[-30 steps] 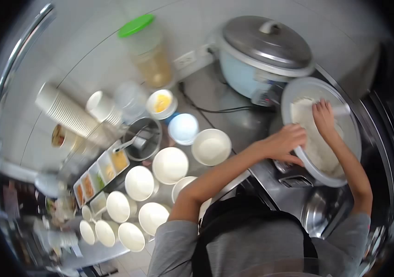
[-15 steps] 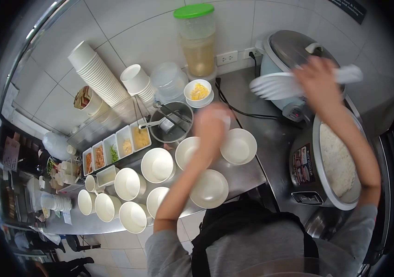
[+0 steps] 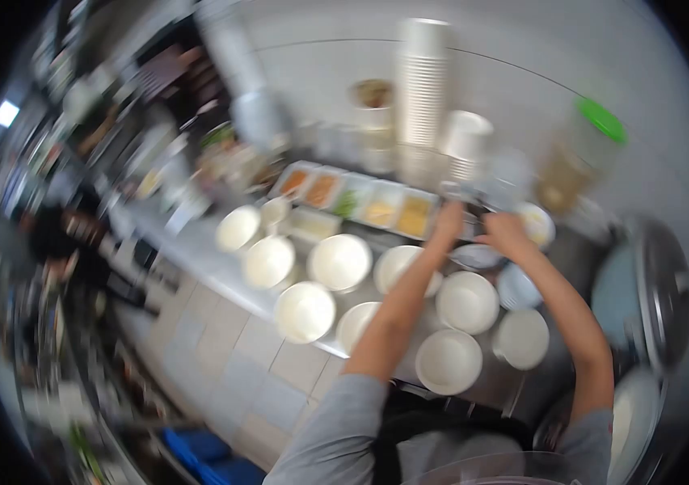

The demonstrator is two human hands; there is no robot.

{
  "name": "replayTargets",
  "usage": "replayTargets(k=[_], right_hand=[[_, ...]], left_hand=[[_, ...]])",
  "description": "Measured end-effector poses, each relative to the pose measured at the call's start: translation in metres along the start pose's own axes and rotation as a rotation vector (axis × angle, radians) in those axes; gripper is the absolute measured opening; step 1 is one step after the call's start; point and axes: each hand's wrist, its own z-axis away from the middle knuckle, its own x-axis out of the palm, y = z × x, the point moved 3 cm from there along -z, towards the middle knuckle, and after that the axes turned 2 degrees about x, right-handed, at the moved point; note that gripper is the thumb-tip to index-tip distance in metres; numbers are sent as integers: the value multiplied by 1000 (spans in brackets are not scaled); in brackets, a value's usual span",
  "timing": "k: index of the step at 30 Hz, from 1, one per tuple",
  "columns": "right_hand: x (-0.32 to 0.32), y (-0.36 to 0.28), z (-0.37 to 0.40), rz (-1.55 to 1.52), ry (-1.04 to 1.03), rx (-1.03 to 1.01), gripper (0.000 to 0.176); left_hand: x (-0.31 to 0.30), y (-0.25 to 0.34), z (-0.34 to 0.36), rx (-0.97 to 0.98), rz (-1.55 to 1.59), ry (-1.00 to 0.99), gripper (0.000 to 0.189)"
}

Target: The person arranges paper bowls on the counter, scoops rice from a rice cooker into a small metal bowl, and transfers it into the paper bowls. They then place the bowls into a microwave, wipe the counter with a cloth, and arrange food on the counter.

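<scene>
Both arms reach across the counter to the metal pot point(image 3: 474, 229). My left hand point(image 3: 448, 222) is closed at its left side, by the end of the topping trays point(image 3: 378, 212); what it grips is blurred. My right hand point(image 3: 506, 233) is closed at the pot's right side, near a small bowl with yellow food point(image 3: 536, 225); I cannot make out what it holds. Below the hands stand several white bowls, one point(image 3: 467, 302) under the left forearm's right side and another point(image 3: 520, 339) nearer the right forearm.
A tall stack of paper cups point(image 3: 423, 89) and a green-lidded dispenser point(image 3: 583, 158) stand by the wall. The closed rice cooker point(image 3: 639, 283) is on the right, with an open cooker of rice point(image 3: 631, 424) below it. A person in dark clothes point(image 3: 77, 250) is far left.
The view has swung left. My right hand has left the white ladle-like utensil by the cooker and come to the pot. My left hand has moved from the bowls to the pot.
</scene>
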Motion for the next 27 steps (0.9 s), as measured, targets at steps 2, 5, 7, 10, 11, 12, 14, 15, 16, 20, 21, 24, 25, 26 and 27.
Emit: replayTargets(k=[2, 5, 7, 10, 11, 12, 14, 15, 16, 20, 21, 24, 25, 26, 27], right_hand=[[-7, 0, -25, -68, 282, 25, 36], [-11, -15, -55, -45, 477, -133, 49], [1, -21, -72, -54, 416, -176, 52], [18, -38, -96, -96, 128, -96, 37], [22, -39, -103, -136, 143, -97, 33], [30, -37, -109, -174, 156, -94, 29], [30, -24, -115, -246, 214, -88, 24], [27, -16, -117, -280, 259, -88, 23], [27, -9, -117, -313, 302, -85, 22], [-18, 17, -99, -346, 373, -47, 22], [-22, 22, -96, -370, 390, -31, 22], [-45, 36, -72, -406, 440, 77, 23], [-55, 31, -60, -404, 425, 124, 24], [-62, 30, -51, -407, 405, 161, 24], [-68, 35, -42, -419, 432, 160, 24]], left_hand=[[26, -3, -15, -88, -23, -83, 19], [-3, 24, -6, -227, 139, -358, 40], [-6, 33, -2, -218, 164, -310, 43], [30, 23, -3, -289, 183, -161, 42], [40, 18, -7, -321, 190, -97, 40], [-12, 43, 10, -417, 186, -109, 39], [-35, 45, 10, -340, 215, -263, 41], [-38, 47, 8, -299, 229, -342, 43], [-28, 38, 5, -342, 272, -333, 45], [1, 30, -6, -492, 291, -230, 44], [-1, 39, -4, -516, 255, -192, 40], [-7, 57, -8, -645, 161, -168, 42], [-2, 56, -13, -646, 108, -183, 44], [-3, 58, -15, -589, 117, -216, 45], [-5, 60, -16, -546, 126, -245, 46]])
